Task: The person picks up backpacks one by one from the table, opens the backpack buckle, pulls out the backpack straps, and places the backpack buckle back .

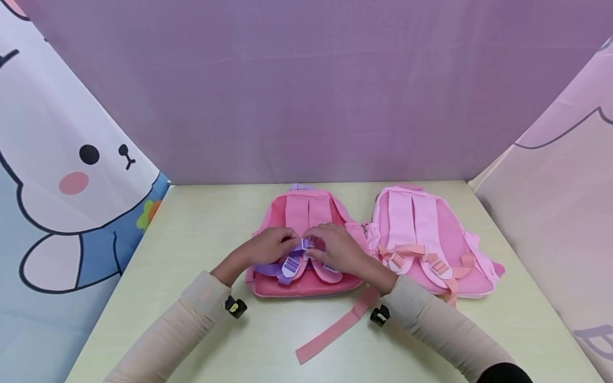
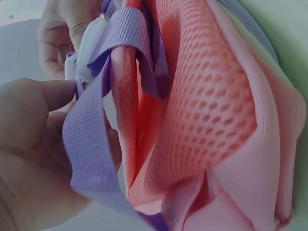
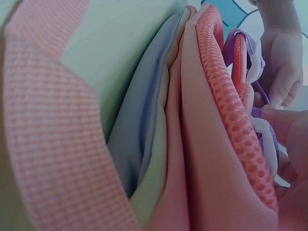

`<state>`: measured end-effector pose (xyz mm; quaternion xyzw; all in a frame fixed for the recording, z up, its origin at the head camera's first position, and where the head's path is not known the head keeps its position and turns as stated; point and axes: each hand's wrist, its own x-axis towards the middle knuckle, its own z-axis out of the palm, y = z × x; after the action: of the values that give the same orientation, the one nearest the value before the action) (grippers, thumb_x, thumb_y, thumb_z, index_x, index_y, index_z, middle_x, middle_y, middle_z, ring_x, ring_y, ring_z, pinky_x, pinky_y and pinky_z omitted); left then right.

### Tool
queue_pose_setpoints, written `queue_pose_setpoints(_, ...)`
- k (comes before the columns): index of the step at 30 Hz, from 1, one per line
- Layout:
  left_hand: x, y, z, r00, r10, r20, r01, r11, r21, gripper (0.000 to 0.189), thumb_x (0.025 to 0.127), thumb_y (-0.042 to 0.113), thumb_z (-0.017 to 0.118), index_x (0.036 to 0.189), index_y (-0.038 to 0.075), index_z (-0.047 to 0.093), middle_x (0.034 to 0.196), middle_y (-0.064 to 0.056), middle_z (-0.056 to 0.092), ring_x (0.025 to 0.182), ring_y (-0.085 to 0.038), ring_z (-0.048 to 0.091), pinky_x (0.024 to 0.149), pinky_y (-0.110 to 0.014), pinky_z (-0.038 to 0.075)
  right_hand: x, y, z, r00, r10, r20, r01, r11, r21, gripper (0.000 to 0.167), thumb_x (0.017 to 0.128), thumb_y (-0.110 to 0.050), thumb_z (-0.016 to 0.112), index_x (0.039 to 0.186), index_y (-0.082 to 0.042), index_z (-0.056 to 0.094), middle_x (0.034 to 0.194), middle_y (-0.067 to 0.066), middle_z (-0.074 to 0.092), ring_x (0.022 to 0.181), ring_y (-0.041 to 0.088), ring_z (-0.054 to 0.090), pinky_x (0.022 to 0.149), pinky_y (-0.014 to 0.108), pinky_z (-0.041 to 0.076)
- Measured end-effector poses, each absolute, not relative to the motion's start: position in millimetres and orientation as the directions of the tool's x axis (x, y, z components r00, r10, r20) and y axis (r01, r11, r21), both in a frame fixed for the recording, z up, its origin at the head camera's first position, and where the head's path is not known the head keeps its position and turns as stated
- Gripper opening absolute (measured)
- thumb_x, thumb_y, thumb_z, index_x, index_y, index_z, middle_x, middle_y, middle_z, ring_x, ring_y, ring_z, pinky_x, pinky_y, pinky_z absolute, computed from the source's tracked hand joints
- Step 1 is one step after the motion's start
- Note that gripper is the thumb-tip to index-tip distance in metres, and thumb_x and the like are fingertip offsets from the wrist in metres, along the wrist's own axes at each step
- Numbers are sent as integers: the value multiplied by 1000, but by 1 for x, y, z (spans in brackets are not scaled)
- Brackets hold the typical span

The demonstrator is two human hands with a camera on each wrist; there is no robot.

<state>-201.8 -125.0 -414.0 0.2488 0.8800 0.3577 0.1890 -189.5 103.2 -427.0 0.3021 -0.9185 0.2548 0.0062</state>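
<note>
A coral-pink backpack (image 1: 273, 218) lies on the table with its shoulder straps facing up. Over those straps, my two hands meet at a small white buckle (image 1: 305, 243) threaded with purple webbing. The left hand (image 1: 273, 246) pinches the purple strap (image 2: 89, 144) beside the buckle, and a loop of it hangs past the palm in the left wrist view. From the other side, my right hand (image 1: 337, 247) pinches the purple strap with thumb and fingers. Another white buckle (image 1: 290, 267) sits lower on the left shoulder strap. The right fingertips are partly hidden by webbing.
To the right lies a lighter pink backpack (image 1: 402, 213) with orange straps and buckles, its side against the first. A loose pink strap (image 1: 330, 338) runs toward the table's front, under the right forearm. A purple wall (image 1: 316, 106) stands behind the table (image 1: 206, 223).
</note>
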Motion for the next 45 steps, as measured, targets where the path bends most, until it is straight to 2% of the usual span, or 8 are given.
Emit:
queue_pose_setpoints(9, -202, -130, -413, -808, 572, -142, 307, 614, 727, 18, 105, 18, 50, 102, 8, 64, 73, -9, 60, 63, -11, 52, 61, -24, 43, -190, 104, -426, -815, -554, 168, -563, 690, -455, 34, 91, -30, 77, 123, -22, 68, 98, -4, 68, 93, 14, 59, 93, 41, 50)
queue_pose_setpoints(18, -202, -130, -413, -810, 569, -141, 296, 605, 740, 17, 105, 16, 50, 100, 8, 64, 71, -5, 57, 61, -11, 52, 59, -24, 42, -191, 104, -428, -808, -563, 177, -572, 674, -468, 33, 91, -29, 78, 122, -21, 68, 97, -4, 68, 91, 13, 59, 88, 37, 50)
queue_pose_setpoints(25, -202, -128, -412, -807, 570, -157, 284, 606, 743, 18, 106, 15, 50, 100, 7, 64, 72, -10, 59, 61, -11, 52, 58, -23, 42, -192, 104, -430, -801, -567, 192, -582, 662, -473, 32, 90, -28, 78, 120, -21, 69, 96, -5, 67, 89, 12, 58, 86, 35, 50)
queue_pose_setpoints(32, -203, -129, -415, -804, 573, -160, 275, 596, 755, 18, 106, 15, 49, 99, 8, 65, 70, -10, 59, 59, -11, 51, 56, -23, 41, -191, 104, -429, -804, -565, 188, -576, 658, -484, 32, 90, -27, 79, 120, -21, 69, 96, -5, 67, 89, 11, 58, 83, 33, 51)
queue_pose_setpoints(45, -204, -129, -417, -795, 586, -159, 267, 572, 776, 20, 107, 17, 49, 107, 6, 66, 66, -2, 54, 56, -11, 50, 54, -23, 41, -190, 102, -428, -809, -568, 152, -561, 668, -489, 35, 90, -26, 78, 123, -22, 68, 108, -3, 71, 97, 15, 60, 92, 40, 50)
